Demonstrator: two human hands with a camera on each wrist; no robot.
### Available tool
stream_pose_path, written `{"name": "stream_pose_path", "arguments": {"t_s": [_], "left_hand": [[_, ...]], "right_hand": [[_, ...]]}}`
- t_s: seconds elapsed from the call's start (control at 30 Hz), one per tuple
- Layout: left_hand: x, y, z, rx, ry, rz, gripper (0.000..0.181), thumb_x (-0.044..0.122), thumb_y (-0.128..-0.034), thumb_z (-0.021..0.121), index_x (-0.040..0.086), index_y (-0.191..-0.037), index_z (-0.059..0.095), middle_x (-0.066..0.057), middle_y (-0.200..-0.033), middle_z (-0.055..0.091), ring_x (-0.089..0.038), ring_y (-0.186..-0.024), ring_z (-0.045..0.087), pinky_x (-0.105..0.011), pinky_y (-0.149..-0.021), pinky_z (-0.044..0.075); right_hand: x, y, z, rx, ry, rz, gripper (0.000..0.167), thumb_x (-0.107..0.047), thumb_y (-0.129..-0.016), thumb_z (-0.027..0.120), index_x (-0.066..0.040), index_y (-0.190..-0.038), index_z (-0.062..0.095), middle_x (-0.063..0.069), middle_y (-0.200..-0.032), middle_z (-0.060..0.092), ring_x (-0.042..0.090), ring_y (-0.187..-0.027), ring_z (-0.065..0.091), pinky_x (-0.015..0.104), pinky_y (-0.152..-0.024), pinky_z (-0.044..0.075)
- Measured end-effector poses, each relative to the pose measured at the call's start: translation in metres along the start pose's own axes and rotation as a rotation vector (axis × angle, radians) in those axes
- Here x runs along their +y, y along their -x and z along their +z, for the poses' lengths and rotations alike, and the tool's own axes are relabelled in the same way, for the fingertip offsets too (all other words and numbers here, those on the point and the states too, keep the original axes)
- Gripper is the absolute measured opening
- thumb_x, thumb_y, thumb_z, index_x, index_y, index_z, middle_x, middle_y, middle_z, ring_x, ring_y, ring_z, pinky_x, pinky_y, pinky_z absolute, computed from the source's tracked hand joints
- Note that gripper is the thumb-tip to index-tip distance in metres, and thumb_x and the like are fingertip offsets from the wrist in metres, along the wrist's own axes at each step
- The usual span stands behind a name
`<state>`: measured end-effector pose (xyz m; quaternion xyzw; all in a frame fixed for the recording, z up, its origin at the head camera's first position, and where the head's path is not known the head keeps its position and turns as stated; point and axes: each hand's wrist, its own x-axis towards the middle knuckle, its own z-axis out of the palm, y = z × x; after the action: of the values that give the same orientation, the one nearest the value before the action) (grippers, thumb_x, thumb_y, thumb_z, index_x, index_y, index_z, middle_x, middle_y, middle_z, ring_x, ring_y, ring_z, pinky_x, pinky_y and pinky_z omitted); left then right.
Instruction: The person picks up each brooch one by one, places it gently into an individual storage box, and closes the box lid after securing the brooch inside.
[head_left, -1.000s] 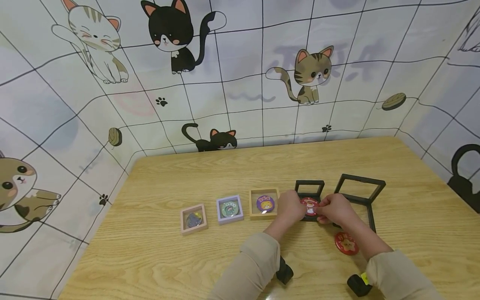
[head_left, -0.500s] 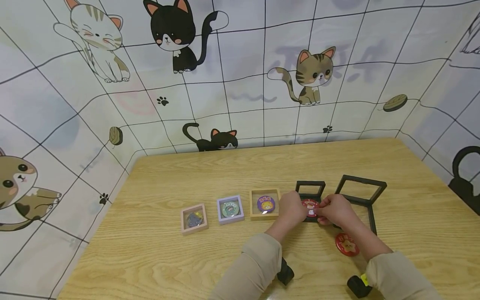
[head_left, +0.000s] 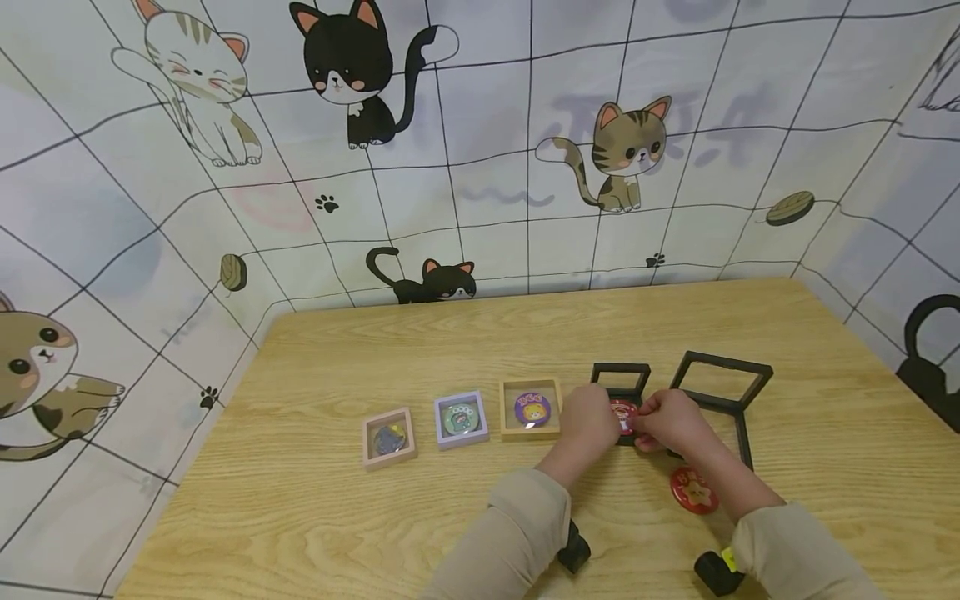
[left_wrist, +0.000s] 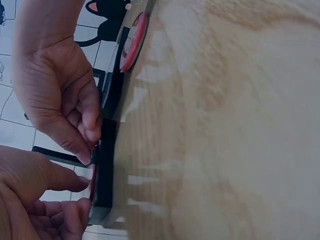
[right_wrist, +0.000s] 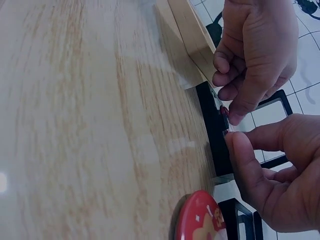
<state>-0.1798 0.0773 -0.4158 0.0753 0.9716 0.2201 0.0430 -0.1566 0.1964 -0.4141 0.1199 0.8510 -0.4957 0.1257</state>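
Head view: our right hand [head_left: 675, 419] pinches the red badge [head_left: 622, 415] over the small black frame's [head_left: 621, 367] near half, our left hand [head_left: 590, 421] meets it from the left, grip impossible to tell, and uneven pressing could, we judge, tilt the badge.

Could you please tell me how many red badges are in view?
2: one badge at the small black frame, between left hand and right hand; a loose badge on the table, by the right forearm. More may be hidden.
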Motion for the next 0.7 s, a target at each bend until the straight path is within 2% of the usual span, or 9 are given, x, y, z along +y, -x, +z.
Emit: {"name": "stream_pose_path", "arguments": {"t_s": [0.13,0.2,0.27,0.37,0.47,0.6,0.7], "left_hand": [[-0.003,0.001,-0.009,0.013,-0.040,0.041,0.019,0.017,-0.0711,0.069,0.011,-0.059,0.056,0.002,-0.053,0.049,-0.010,-0.045,0.042,-0.022,-0.037,0.033],[-0.006,0.001,-0.016,0.030,-0.035,0.070,0.018,0.019,-0.0727,0.069,0.010,-0.062,0.057,0.003,-0.050,0.046,-0.009,-0.042,0.039,-0.020,-0.036,0.031],[-0.008,0.000,-0.024,0.049,-0.017,0.082,0.017,0.022,-0.0751,0.068,0.006,-0.077,0.061,0.002,-0.049,0.045,-0.008,-0.039,0.037,-0.019,-0.034,0.029],[-0.010,-0.002,-0.031,0.065,0.004,0.077,0.039,0.027,-0.0775,0.067,0.004,-0.107,0.054,0.001,-0.052,0.047,-0.009,-0.039,0.039,-0.020,-0.034,0.030],[-0.010,-0.003,-0.034,0.059,0.020,0.078,0.054,0.030,-0.0782,0.066,0.008,-0.122,0.044,-0.001,-0.059,0.052,-0.010,-0.044,0.042,-0.023,-0.036,0.032],[-0.012,-0.004,-0.033,0.016,0.096,0.114,0.057,0.027,-0.0782,0.066,0.012,-0.127,0.041,-0.006,-0.078,0.060,-0.012,-0.055,0.048,-0.024,-0.043,0.036],[-0.014,-0.005,-0.032,-0.022,0.156,0.147,0.058,0.024,-0.0788,0.066,0.014,-0.130,0.040,-0.008,-0.094,0.061,-0.013,-0.068,0.052,-0.024,-0.051,0.041]], "right_hand": [[-0.001,0.005,-0.003,-0.007,-0.003,-0.016,0.024,-0.001,-0.081,0.061,0.012,-0.092,0.044,0.016,-0.071,0.058,0.012,-0.051,0.060,0.028,-0.053,0.052],[0.000,0.009,-0.007,0.001,0.038,-0.035,0.028,-0.004,-0.081,0.063,0.012,-0.093,0.045,0.015,-0.073,0.058,0.013,-0.052,0.060,0.029,-0.053,0.052],[0.001,0.014,-0.010,0.014,0.102,-0.055,0.031,-0.009,-0.080,0.065,0.012,-0.094,0.046,0.014,-0.073,0.059,0.014,-0.054,0.060,0.029,-0.053,0.051],[0.004,0.020,-0.013,0.027,0.215,-0.083,0.037,-0.017,-0.077,0.069,0.010,-0.093,0.050,0.009,-0.070,0.060,0.014,-0.056,0.060,0.029,-0.052,0.049],[0.005,0.024,-0.013,0.034,0.283,-0.117,0.042,-0.021,-0.074,0.072,0.010,-0.093,0.052,0.006,-0.064,0.061,0.015,-0.056,0.060,0.030,-0.052,0.046],[0.005,0.025,-0.009,0.058,0.364,-0.185,0.045,-0.018,-0.071,0.074,0.015,-0.095,0.055,0.005,-0.064,0.061,0.015,-0.057,0.058,0.031,-0.053,0.047],[0.004,0.026,-0.004,0.090,0.419,-0.230,0.036,-0.014,-0.068,0.074,0.013,-0.086,0.059,0.005,-0.062,0.055,0.016,-0.055,0.051,0.030,-0.050,0.042]]}}
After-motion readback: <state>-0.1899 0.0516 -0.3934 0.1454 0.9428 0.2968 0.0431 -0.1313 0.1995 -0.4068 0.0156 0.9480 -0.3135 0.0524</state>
